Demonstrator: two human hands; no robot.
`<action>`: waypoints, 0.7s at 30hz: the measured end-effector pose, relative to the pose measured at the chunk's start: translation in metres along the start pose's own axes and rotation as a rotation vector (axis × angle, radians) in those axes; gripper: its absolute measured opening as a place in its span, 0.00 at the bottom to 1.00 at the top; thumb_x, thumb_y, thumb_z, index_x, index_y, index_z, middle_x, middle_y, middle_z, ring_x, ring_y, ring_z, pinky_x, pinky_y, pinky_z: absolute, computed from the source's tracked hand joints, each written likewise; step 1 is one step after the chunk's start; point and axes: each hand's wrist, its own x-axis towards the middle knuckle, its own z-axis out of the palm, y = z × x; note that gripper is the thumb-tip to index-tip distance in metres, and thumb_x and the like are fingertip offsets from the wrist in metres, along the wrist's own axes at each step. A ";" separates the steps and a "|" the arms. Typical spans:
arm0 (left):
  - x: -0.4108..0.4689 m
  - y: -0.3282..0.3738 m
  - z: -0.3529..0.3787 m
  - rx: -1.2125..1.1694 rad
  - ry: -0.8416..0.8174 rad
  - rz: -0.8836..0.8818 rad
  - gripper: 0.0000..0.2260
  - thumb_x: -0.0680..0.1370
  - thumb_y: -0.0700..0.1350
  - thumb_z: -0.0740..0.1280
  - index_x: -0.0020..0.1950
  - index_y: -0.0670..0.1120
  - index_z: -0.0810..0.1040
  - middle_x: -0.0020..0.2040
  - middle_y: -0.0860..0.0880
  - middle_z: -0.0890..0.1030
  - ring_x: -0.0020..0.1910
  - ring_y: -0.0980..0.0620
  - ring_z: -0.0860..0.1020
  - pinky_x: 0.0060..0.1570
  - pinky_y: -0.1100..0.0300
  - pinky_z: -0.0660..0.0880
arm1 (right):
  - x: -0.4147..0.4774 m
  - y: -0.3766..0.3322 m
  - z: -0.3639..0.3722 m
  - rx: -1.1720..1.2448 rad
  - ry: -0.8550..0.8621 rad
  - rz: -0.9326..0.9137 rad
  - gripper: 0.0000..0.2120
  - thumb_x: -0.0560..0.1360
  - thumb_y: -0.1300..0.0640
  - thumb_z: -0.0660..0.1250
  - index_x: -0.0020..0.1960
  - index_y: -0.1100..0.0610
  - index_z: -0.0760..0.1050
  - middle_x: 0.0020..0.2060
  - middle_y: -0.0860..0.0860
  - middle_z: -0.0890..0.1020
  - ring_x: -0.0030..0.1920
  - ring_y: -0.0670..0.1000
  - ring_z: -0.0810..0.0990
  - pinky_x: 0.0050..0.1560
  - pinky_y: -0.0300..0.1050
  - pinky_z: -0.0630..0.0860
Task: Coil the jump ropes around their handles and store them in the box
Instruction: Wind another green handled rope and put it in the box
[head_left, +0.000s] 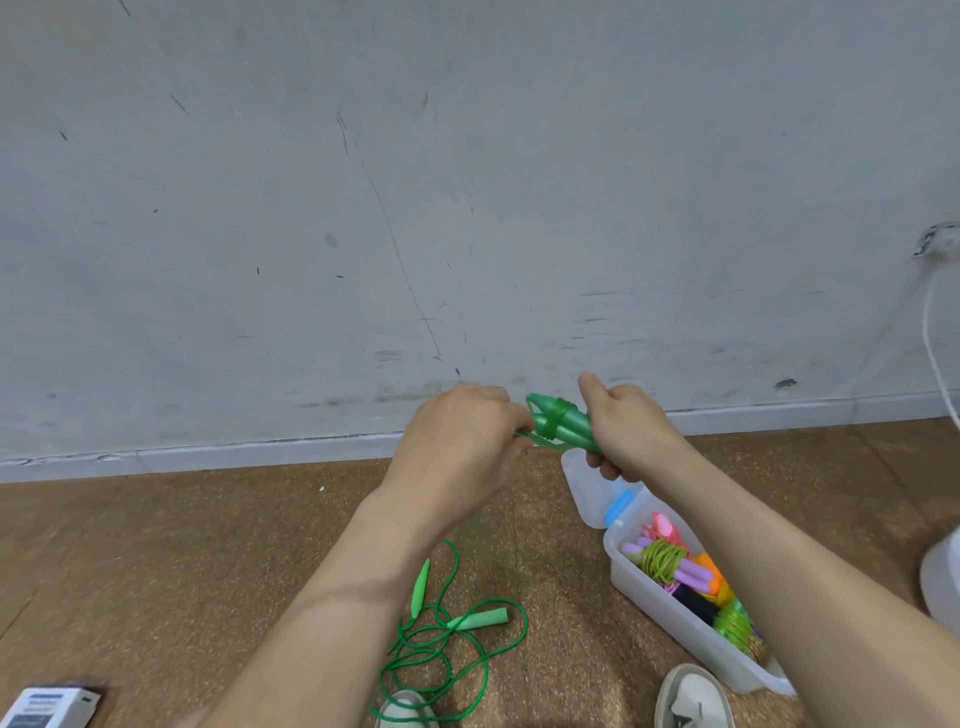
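Green jump rope (558, 423), a glossy plastic cord banded round two smooth, tapered handles: we hold it in the air over the far end of the box, close to the scuffed grey wall. Our right hand (631, 434) has its grip clenched round the butt ends of the paired handles. Our left hand (457, 449) has its grip curled on the loose cord just left of them, though the knuckles hide the pinch itself.

We judge the coiling to be in hand and not far along, since only a narrow band of turns shows near the handle tips. The next move calls for steady tension, turns laid side by side, and a tucked end before the bundle goes in.

The clear rectangular plastic box (644, 592) sits on the floor at near right, its lid (584, 483) open. It holds coiled ropes (662, 561) in yellow-green, lilac, pink, orange and a dark colour. A second green rope (447, 634), thin cord and matte pale handles, lies tangled on the speckled brown floor (208, 545).
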 end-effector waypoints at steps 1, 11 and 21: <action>-0.001 0.000 -0.002 0.018 -0.003 -0.011 0.09 0.77 0.52 0.63 0.54 0.53 0.80 0.45 0.52 0.79 0.49 0.47 0.77 0.44 0.52 0.74 | 0.000 -0.001 0.000 0.041 -0.005 0.018 0.26 0.81 0.44 0.48 0.39 0.61 0.72 0.29 0.60 0.79 0.23 0.53 0.72 0.25 0.39 0.64; -0.002 -0.005 -0.006 0.023 0.016 -0.052 0.11 0.78 0.57 0.60 0.52 0.55 0.78 0.43 0.52 0.81 0.48 0.49 0.77 0.37 0.57 0.67 | 0.000 0.001 -0.008 0.782 -0.156 0.305 0.16 0.83 0.47 0.51 0.47 0.58 0.69 0.25 0.56 0.71 0.17 0.45 0.60 0.16 0.32 0.54; 0.003 -0.007 0.010 -0.119 0.039 0.241 0.05 0.69 0.47 0.70 0.42 0.50 0.83 0.35 0.49 0.81 0.38 0.45 0.79 0.37 0.55 0.76 | -0.013 -0.008 0.010 -0.513 -0.190 -0.178 0.16 0.81 0.53 0.55 0.34 0.55 0.65 0.31 0.53 0.73 0.35 0.55 0.74 0.39 0.46 0.72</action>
